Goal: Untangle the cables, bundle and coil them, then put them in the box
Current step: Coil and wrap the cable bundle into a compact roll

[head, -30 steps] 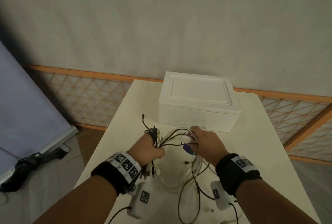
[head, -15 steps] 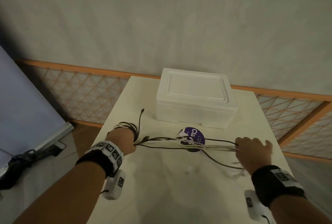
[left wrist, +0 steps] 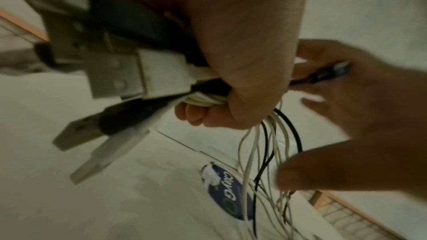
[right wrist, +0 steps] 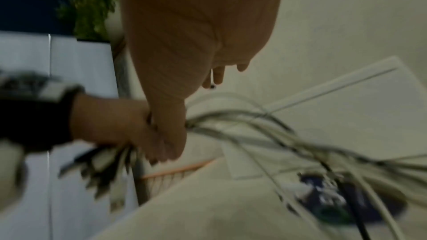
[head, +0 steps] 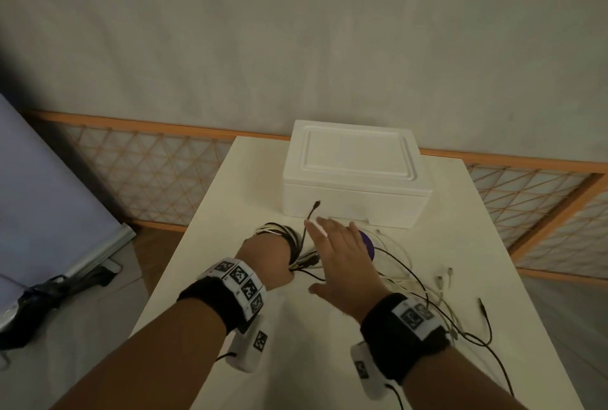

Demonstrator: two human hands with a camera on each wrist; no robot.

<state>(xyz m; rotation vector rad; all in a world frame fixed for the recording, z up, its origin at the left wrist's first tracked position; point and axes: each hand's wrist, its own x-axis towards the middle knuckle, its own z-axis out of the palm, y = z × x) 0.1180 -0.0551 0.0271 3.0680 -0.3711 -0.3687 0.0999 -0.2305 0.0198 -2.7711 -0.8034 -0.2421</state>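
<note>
Cables (head: 279,235), black and white mixed, partly coiled: several turns sit looped over the left hand (head: 266,260), which is clenched around the bundle near the table's middle, at about 7 o'clock from the box (head: 355,179). From the left wrist view, a cluster of USB plugs (left wrist: 115,72) sticks out the back of that fist, and the fingers are curled tight on the strands. Right hand (head: 342,261) is just beside it at 3 o'clock, fingers spread and straight, gripping nothing; it hovers above the strands, and whether it touches them cannot be told. One black plug end (head: 316,205) stands up at 12 o'clock from the coil, close to the box front. Loose tails (head: 441,297) trail off across the table (head: 230,205) toward 4 o'clock, several ends lying apart, one black lead running to the near edge. A purple sticker (head: 368,243) on the tabletop lies half hidden under the right hand. Box is at the far end with its lid on. Judgement: coiling is under way and far from done, nothing boxed. Risks from here: the tails cross each other, so pulling the next turn could drag a knot tight; a plug could snag on another strand; with the right hand off the strands, slack may let the turns slip off the left fist. The lid must come off before stowing, and both hands look busy.
</note>
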